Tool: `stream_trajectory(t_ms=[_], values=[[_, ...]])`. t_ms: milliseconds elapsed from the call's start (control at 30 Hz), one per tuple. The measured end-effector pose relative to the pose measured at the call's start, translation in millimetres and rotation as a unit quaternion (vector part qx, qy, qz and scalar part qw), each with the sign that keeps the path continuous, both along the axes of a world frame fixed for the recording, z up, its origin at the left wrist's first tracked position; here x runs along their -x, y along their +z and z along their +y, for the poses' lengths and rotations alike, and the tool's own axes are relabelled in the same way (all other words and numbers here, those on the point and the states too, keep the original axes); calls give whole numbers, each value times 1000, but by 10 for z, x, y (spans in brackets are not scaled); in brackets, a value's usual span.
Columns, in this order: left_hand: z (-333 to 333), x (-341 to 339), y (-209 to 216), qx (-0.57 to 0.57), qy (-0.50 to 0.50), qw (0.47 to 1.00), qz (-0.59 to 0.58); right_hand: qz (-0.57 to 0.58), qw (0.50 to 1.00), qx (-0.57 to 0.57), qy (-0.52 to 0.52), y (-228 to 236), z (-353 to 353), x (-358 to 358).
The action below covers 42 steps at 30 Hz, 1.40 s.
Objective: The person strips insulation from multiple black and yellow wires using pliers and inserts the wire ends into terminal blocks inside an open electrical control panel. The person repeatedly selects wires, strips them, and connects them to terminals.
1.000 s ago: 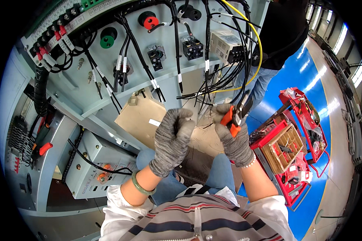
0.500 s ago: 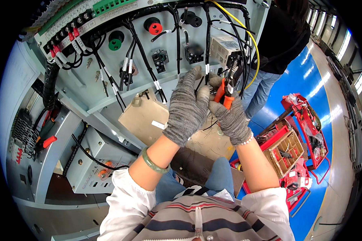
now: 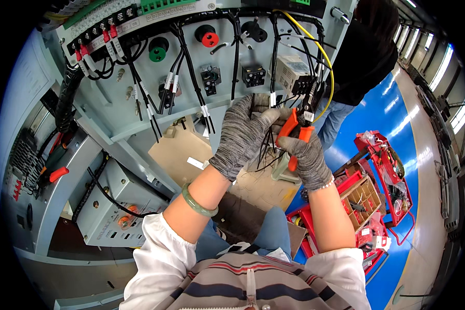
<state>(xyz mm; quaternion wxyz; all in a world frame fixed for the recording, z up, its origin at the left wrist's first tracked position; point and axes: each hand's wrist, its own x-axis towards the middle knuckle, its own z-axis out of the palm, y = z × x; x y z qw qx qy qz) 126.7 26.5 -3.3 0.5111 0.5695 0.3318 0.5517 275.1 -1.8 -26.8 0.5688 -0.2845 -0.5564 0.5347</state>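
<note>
Across the far side stood a grey panel, with a yellow wire looping down close to the pliers; a co-worker stood at far right, cut off at the top, and a red cart stood at right. Gloved fingers partly hid the black wires between the hands. The right hand was closed round the pliers, their orange handles spread apart; the left hand curled beside the wires, though whether it pinched one could not be told
</note>
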Motion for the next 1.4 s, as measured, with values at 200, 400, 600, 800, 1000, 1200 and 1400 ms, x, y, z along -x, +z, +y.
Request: stream_trajectory(t_ms=[200,400,600,800,1000,1200,1400], values=[[80,53,-80,-98,139,968,185,-20,999,15,-29,4,-9,44],[33,7,-54,-112,111,980,120,-17,999,-9,-39,-11,-59,-4],[125,-11,-137,-68,94,989,96,-5,999,-3,-39,-94,-35,-12],[151,42,-171,-95,107,977,157,-37,999,-4,-40,-154,-90,16],[72,38,-105,-64,54,990,110,-70,995,-61,21,-109,-112,-1],[-16,27,1,60,-56,996,-45,-87,996,-20,17,-135,-100,-33],[3,13,16,-20,48,994,94,-86,996,-33,4,-160,-98,-94]])
